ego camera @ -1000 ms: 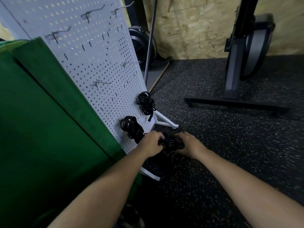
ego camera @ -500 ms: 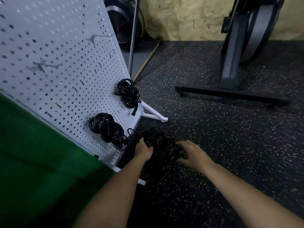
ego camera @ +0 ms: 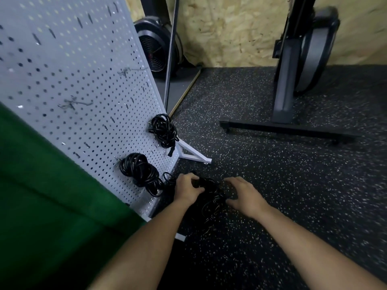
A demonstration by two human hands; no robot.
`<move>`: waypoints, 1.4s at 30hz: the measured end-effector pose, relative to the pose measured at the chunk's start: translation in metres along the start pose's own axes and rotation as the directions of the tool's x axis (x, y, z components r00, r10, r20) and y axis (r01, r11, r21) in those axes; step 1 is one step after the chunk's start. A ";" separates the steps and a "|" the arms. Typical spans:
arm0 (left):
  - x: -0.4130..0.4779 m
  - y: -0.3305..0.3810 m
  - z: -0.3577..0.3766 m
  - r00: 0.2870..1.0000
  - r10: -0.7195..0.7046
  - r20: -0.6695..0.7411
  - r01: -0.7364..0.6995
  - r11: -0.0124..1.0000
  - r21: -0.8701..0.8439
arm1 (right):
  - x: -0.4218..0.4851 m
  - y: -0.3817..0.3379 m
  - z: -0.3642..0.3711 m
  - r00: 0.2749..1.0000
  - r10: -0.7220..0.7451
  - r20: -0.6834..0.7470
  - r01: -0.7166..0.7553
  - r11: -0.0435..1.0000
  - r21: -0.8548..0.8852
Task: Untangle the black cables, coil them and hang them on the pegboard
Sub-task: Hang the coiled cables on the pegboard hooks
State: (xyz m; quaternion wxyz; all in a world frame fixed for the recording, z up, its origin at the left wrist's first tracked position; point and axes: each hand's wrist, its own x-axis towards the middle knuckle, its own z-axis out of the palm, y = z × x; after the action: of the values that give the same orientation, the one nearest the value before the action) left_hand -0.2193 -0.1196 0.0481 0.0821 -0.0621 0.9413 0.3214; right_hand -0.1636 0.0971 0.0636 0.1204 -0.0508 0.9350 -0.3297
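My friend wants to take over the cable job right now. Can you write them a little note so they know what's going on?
Hands: the left grip has its fingers curled round a strand of the tangled cables. The right grip is open, fingers spread at the tangle's edge.
Where: the tangle lies on the floor at the foot of the pegboard.
Done: the upper coil and the lower coil hang on the pegboard.
Left: untangle the pile, coil it and hang it, perhaps on a free hook.
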 end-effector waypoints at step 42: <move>-0.114 0.091 -0.311 0.887 0.138 -0.441 -0.183 0.981 -0.062 | 0.029 -0.275 -0.045 0.805 -0.284 -0.520 0.555 0.671 0.492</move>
State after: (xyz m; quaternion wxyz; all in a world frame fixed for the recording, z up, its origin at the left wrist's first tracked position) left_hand -0.1593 -0.2321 0.3673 -0.1600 -0.0581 0.9201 0.3528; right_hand -0.1989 -0.0943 0.2649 -0.1451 -0.1581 0.7369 -0.6411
